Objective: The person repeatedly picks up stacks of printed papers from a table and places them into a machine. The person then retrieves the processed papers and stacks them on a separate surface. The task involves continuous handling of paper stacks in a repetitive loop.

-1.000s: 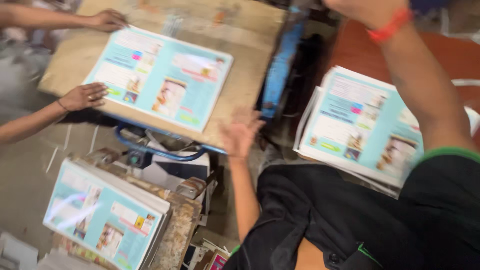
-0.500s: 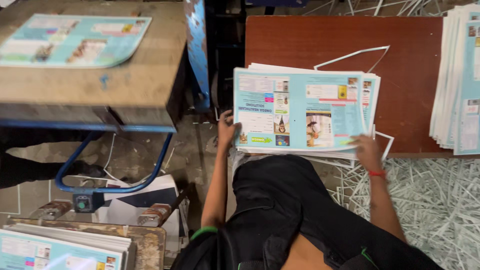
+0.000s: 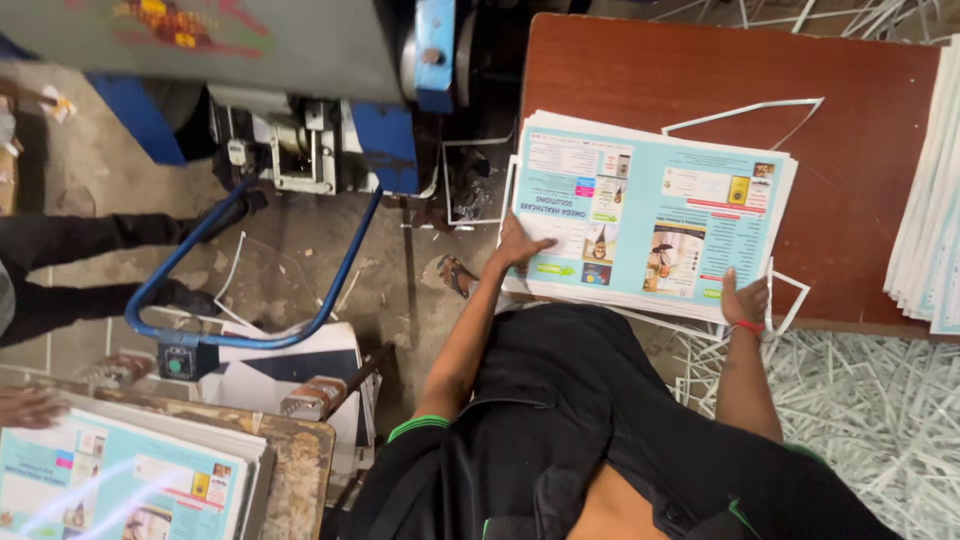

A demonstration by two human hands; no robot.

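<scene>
A thick stack of pale-blue printed sheets (image 3: 650,215) lies slightly askew on the near left part of a brown table (image 3: 680,70). My left hand (image 3: 520,247) rests on the stack's near left corner, fingers spread over the top sheet and thumb at the edge. At the near right corner my right hand (image 3: 745,298), with a red band on the wrist, grips the stack's edge. Both forearms reach out from my black shirt below.
A second pile of sheets (image 3: 930,200) stands at the table's right end. White paper trimmings (image 3: 880,420) cover the floor on the right. A blue machine (image 3: 430,60) and blue tube frame (image 3: 250,335) are left. Another person's hand (image 3: 25,405) touches a stack (image 3: 120,480) at lower left.
A second ago my left hand was by the wooden board and my right arm raised. Both hands then took the stack's near edge on the brown table, and the view has closed in.
</scene>
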